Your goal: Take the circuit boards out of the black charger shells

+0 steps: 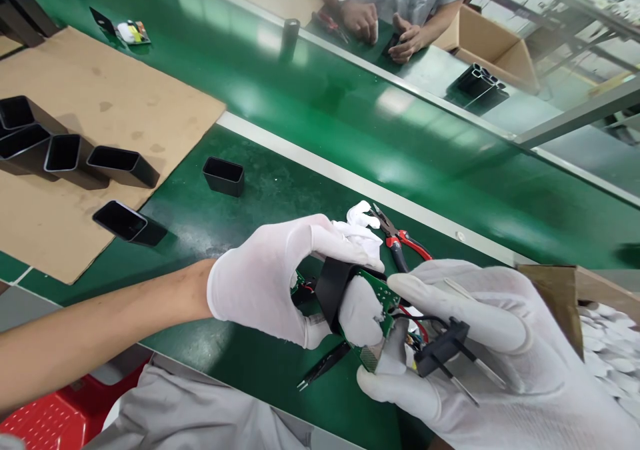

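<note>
Both my hands wear white gloves. My left hand is closed around a green circuit board that has a black strip wrapped over it. My right hand grips the board's other end, its fingers around a black plug piece with metal prongs joined by red and black wires. Black tweezers lie on the green mat just below my hands.
Red-handled pliers and a white glove lie behind my hands. Several black rectangular tubes rest on a cardboard sheet at left, one short tube apart. A box of white pieces stands right. Another person's hands work across the belt.
</note>
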Demonstrator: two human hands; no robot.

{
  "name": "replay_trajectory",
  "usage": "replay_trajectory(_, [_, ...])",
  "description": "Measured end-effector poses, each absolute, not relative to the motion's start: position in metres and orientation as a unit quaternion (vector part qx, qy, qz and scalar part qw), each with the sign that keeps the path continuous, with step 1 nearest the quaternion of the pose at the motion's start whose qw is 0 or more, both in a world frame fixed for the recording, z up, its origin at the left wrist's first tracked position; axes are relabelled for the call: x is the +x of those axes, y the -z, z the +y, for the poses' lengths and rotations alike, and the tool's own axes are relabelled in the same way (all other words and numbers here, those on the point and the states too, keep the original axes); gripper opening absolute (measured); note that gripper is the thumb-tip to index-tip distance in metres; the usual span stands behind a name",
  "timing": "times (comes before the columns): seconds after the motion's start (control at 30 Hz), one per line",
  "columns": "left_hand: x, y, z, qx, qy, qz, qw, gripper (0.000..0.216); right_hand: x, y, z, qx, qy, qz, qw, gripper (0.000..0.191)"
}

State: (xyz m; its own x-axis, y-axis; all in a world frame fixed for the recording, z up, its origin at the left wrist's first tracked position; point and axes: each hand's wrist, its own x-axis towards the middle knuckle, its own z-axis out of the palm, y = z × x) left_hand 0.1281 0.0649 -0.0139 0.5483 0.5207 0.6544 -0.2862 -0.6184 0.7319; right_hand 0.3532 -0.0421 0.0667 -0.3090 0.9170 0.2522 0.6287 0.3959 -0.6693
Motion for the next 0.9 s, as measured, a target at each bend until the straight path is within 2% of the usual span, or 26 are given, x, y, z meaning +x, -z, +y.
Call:
replay_trajectory(0.23, [0.130,0.014,0.065,0.762,-0.485,0.064,0.425,0.058,0.347,-0.064,-0.043,-0.515,-0.220,-0.764,0.320,0.069])
replay_trajectory(0.43, [0.132,0.019,0.064,0.761,-0.489,0.065,0.421,0.060,0.339,-0.057,-0.049,-0.550,-0.197,-0.726,0.362,0.056])
replay_trajectory(0.6, [0.131,0.018,0.064,0.770,-0.481,0.076,0.412,0.062,0.336,-0.054,-0.047,-0.558,-0.168,-0.736,0.345,0.047])
replay_trajectory(0.7, [0.129,0.017,0.063,0.781,-0.459,0.081,0.416,0.070,0.335,-0.052,-0.044,-0.554,-0.130,-0.753,0.330,0.044])
replay_trajectory(0.9, [0.127,0.021,0.063,0.768,-0.460,0.083,0.436,0.077,0.330,-0.049,-0.044,-0.556,-0.061,-0.768,0.312,0.047])
